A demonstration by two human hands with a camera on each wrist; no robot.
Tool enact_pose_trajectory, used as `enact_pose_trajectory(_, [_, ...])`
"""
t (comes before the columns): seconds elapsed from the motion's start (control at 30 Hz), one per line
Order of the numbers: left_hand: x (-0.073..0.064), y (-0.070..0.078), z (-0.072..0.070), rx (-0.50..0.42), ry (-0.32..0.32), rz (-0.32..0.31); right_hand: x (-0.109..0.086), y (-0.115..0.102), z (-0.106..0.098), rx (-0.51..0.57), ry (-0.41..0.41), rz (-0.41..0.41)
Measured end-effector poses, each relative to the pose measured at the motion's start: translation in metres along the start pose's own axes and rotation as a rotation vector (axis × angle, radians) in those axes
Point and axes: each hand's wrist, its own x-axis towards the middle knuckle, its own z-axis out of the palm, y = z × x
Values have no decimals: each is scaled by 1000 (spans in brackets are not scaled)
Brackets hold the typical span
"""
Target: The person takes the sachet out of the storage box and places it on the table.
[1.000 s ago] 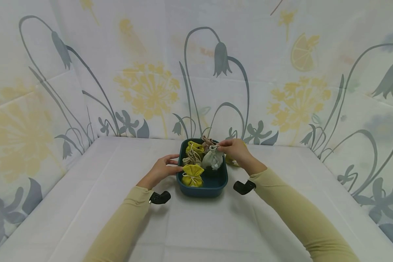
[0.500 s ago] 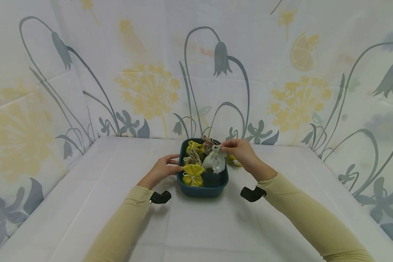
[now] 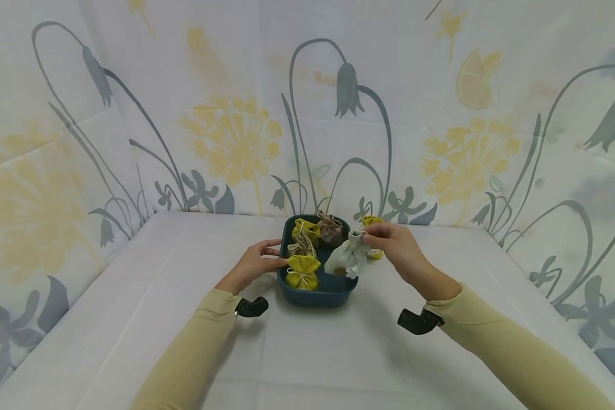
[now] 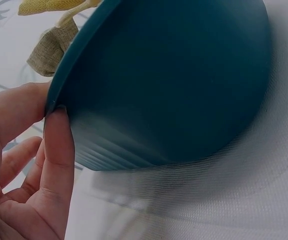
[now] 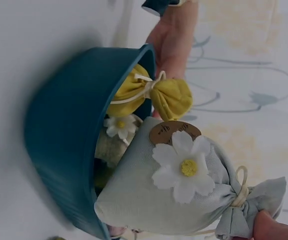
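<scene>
In the head view a dark teal plastic basin (image 3: 315, 299) stands on the table. My left hand (image 3: 252, 265) pinches its left rim between thumb and finger, as the left wrist view shows. My right hand (image 3: 401, 250) pinches the gathered neck of a pale grey drawstring pouch (image 3: 344, 259), which hangs tilted over the basin's right rim. A white fabric flower and a brown oval tag sit on the pouch (image 5: 144, 195) in the right wrist view. Inside the basin lie a yellow pouch (image 3: 302, 273) at the front, a beige one (image 3: 301, 246), another yellow one and a brown one (image 3: 330, 229).
A yellow pouch (image 3: 373, 220) lies on the table beyond the basin's right side, partly hidden by my right hand. The white cloth-covered table (image 3: 307, 353) runs back to a flower-printed curtain (image 3: 236, 85).
My right hand has moved right with the grey pouch, from within the basin to over its right rim. The brown pouch is less covered now. My left hand stays at the rim.
</scene>
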Motion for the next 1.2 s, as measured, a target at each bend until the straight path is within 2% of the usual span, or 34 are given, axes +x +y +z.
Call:
enact_pose_trajectory(0.3, [-1,-5,-4,-7,2,-4,-11,7,-20,21,29,-7])
enact_pose_trajectory(0.67, [-1,-4,-3,-25,-2,7,-18,22,-55,-31,76,8])
enact_pose_trajectory(0.9, [-2,-3,-2,-19,-2,-2,-15,34,-73,-64,111,18])
enact_pose_trajectory(1.2, [4,-4,-1,-3,1,0,0,53,-89,-36,177,57])
